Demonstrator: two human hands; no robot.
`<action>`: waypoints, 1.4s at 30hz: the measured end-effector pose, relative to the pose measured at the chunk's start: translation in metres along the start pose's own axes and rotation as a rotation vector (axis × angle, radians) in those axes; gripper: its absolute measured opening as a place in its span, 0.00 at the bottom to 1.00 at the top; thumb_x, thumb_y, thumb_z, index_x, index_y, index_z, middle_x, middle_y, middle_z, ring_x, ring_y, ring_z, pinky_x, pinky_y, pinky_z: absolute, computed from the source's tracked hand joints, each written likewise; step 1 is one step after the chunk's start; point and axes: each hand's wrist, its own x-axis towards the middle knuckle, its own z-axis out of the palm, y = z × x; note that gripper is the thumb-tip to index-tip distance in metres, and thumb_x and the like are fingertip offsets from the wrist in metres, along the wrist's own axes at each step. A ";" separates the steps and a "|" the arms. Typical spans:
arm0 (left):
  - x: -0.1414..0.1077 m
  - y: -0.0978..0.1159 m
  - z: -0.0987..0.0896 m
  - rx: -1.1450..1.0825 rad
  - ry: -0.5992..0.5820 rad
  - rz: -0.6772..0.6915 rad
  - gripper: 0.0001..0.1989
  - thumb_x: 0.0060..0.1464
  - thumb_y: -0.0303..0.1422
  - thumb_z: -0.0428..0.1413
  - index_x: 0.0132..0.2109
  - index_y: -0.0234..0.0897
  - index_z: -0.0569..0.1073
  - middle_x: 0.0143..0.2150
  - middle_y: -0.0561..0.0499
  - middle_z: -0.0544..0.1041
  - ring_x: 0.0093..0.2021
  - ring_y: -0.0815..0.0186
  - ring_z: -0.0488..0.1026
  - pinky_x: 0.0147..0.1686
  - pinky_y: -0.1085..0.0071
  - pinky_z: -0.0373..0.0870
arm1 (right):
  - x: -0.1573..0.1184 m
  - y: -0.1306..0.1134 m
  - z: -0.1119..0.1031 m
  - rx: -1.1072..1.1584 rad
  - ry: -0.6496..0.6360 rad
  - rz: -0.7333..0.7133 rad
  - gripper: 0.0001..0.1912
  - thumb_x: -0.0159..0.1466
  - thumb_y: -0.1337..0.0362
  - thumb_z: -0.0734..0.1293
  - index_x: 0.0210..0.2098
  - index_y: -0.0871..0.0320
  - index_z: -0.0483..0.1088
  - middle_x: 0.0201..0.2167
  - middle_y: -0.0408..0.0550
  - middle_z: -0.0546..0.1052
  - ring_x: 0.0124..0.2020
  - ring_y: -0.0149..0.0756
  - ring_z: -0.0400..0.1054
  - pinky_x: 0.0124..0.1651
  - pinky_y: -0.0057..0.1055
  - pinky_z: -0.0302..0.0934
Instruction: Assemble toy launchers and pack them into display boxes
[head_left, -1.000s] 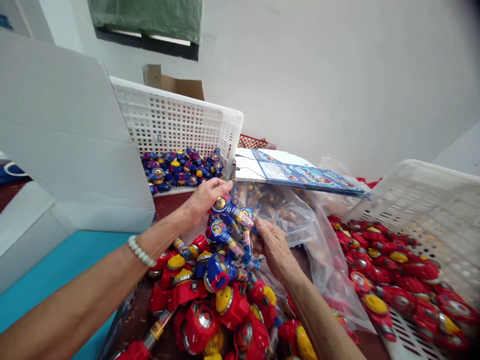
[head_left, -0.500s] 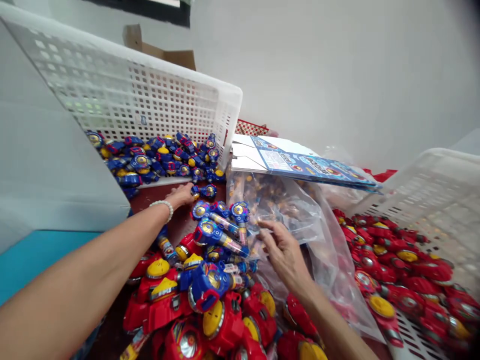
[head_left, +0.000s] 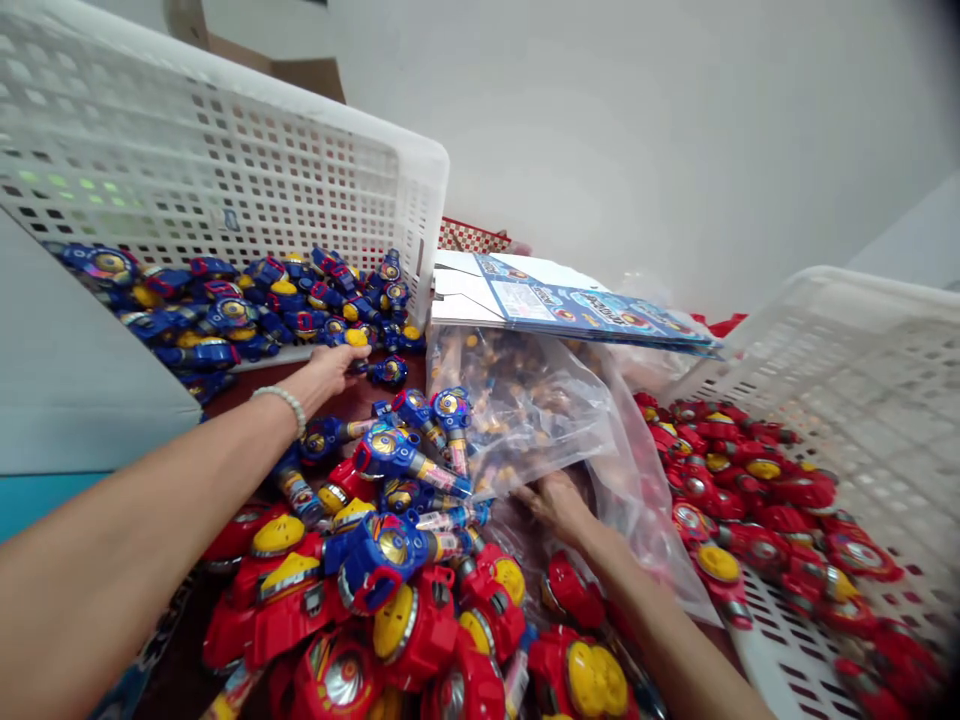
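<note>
Head view: the left hand [head_left: 324, 375] reaches a blue toy [head_left: 390, 371] before the left basket [head_left: 427, 165], apparently tipped for easy access; its grip is hidden. The right hand [head_left: 561, 507] lies beside the clear plastic bag [head_left: 525, 440], fingers half-curled, hold unclear. Blue-and-yellow tubed toys [head_left: 409, 460] top red toys [head_left: 420, 630], keeping them handy.

Bright, diffuse indoor light, soft shadows, pale glare on clear plastic, wide-angle stretching, dark blurred upper-right corner
</note>
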 end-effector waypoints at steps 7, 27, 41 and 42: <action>-0.040 0.051 -0.004 -0.479 -0.262 -0.058 0.10 0.44 0.33 0.62 0.33 0.36 0.70 0.28 0.52 0.73 0.26 0.66 0.71 0.25 0.69 0.70 | -0.017 -0.011 -0.019 -0.024 -0.093 -0.016 0.11 0.54 0.67 0.64 0.37 0.58 0.71 0.39 0.54 0.76 0.45 0.47 0.69 0.46 0.37 0.61; -0.245 0.050 -0.020 -0.361 -0.751 -0.002 0.12 0.44 0.30 0.62 0.37 0.35 0.71 0.32 0.50 0.74 0.28 0.66 0.73 0.27 0.69 0.75 | -0.117 -0.135 -0.014 0.851 0.131 -0.120 0.17 0.54 0.55 0.73 0.36 0.56 0.66 0.30 0.41 0.73 0.28 0.30 0.65 0.31 0.26 0.61; -0.277 0.016 -0.022 -0.418 -0.683 0.060 0.19 0.42 0.29 0.64 0.42 0.35 0.68 0.31 0.53 0.71 0.27 0.71 0.70 0.26 0.73 0.73 | -0.134 -0.156 -0.007 0.904 -0.092 -0.169 0.16 0.62 0.55 0.67 0.48 0.51 0.69 0.41 0.47 0.74 0.40 0.38 0.69 0.39 0.33 0.65; -0.277 0.016 -0.022 -0.404 -0.668 0.084 0.20 0.42 0.30 0.65 0.42 0.36 0.67 0.30 0.54 0.70 0.26 0.71 0.70 0.25 0.74 0.72 | -0.136 -0.155 -0.008 0.781 -0.039 -0.234 0.15 0.63 0.56 0.66 0.49 0.50 0.70 0.43 0.47 0.73 0.42 0.38 0.68 0.41 0.33 0.65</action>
